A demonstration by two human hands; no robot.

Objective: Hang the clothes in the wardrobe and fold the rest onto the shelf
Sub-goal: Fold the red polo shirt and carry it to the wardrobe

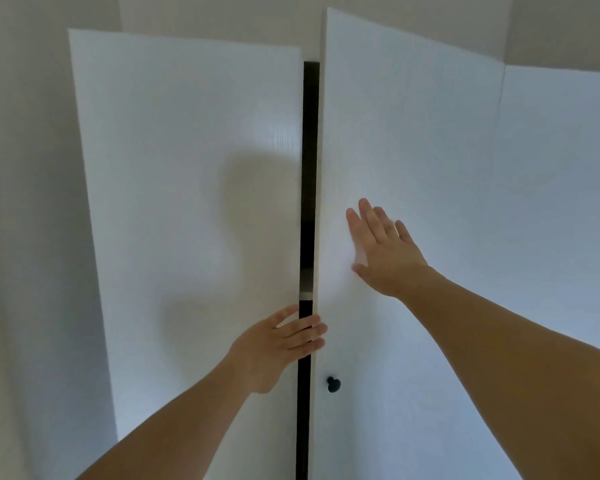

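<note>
With our flat right hand point(385, 251) on the right door point(465, 202) and straight-fingered left hand point(284, 341) at its edge, we should press evenly.

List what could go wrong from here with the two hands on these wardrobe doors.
1. The left hand has its fingers across the dark gap at the edge of the right door; if that door swings shut, they could get pinched.
2. The right hand lies flat on the right door, above the black knob, so a push may close it onto those fingers.
3. No clothes are in view, so the inside cannot be checked yet.
</note>
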